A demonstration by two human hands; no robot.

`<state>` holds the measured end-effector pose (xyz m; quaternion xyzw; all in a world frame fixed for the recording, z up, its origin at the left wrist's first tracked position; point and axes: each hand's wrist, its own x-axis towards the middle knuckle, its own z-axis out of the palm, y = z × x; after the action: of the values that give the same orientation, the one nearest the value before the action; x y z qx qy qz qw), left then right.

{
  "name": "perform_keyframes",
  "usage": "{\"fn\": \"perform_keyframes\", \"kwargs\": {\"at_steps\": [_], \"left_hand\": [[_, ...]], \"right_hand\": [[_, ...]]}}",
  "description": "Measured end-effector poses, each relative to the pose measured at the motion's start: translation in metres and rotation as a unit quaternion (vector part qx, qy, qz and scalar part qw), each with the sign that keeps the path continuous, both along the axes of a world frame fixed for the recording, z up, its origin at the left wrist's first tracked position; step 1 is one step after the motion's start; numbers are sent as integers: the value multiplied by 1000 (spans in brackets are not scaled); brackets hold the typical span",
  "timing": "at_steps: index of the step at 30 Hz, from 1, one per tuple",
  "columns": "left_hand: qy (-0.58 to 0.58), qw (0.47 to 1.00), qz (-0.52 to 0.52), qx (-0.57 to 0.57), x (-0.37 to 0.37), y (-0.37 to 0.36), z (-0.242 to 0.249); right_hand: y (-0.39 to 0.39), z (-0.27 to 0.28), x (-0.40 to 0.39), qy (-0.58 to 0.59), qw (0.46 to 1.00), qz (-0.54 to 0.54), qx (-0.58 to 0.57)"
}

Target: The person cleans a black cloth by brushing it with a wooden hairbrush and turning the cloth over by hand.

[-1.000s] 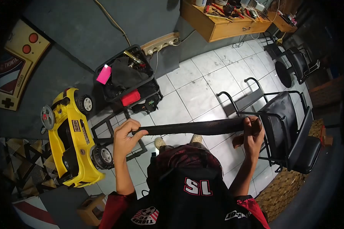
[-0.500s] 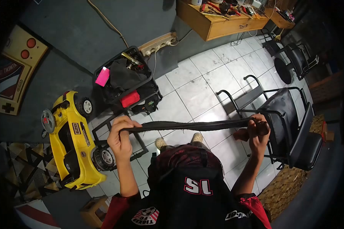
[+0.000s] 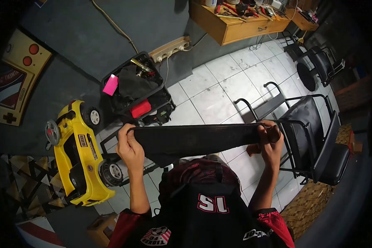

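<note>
A dark cloth [image 3: 194, 139] is stretched between my two hands in front of my body, its upper edge nearly straight and its lower part hanging down. My left hand [image 3: 130, 149] is closed round the cloth's left end, thumb on top. At the other end my right hand [image 3: 271, 144] pinches the cloth's corner. A brown rounded thing [image 3: 273, 134] shows at the right hand's fingers; whether it is part of the cloth I cannot tell. Below the cloth is my black shirt [image 3: 211, 219] with red sleeves.
On the left stands a yellow toy car [image 3: 80, 153]. A black crate [image 3: 163, 89] of items sits by the wall. Tools lie on a wooden drawer table [image 3: 239, 31] at the top. A black-framed chair [image 3: 306, 128] is at the right, with a woven mat [image 3: 306, 202] below it.
The cloth, a narrow folded strip before, now hangs open as a wider sheet. My right hand has moved slightly left, and both hands still hold its ends.
</note>
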<state>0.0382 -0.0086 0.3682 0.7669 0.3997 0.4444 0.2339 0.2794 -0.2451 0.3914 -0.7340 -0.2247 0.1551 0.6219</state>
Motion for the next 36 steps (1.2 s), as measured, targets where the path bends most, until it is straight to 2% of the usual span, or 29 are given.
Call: {"fn": "perform_keyframes", "kwargs": {"at_steps": [4,10,12,13,17,20,24,27,28,30,32,34,35,36], "left_hand": [[-2,999,9,41,4,7,-2],[11,996,21,85,1,8,-9],[11,992,2,129,2,7,-9],[13,993,5,120,2,5,-9],[19,994,7,108,4,4,-6],[18,998,-27,62,8,2,0],[-38,998,-44,24,22,-5,-5],[-32,992,-87,-81,27,-13,-6],[-14,992,-101,-79,30,-15,-6],[11,994,-109,-30,36,-16,-5],[27,996,-72,-53,35,-13,-4],[-4,999,-51,-11,29,0,-6],[0,996,-56,69,30,2,-3],[-1,996,-55,69,30,1,-4]], "right_hand": [[2,0,0,53,998,-6,44],[-3,-7,1,5,999,-42,-1],[-4,-13,5,-50,996,-63,-25],[-3,1,0,29,998,-51,-21],[-6,-10,3,-3,998,-59,-19],[-5,-3,1,-16,996,-78,-43],[-13,-13,-2,17,998,-59,12],[-5,-5,-14,22,998,-60,-9],[-2,-4,-16,23,998,-60,-8],[4,-2,-18,-42,993,-61,-87],[0,-12,-12,-39,994,-69,-77],[-5,-16,-1,-148,980,-133,-7],[-12,-16,1,-111,985,-128,-36],[-11,-8,0,-111,985,-127,-35]]}}
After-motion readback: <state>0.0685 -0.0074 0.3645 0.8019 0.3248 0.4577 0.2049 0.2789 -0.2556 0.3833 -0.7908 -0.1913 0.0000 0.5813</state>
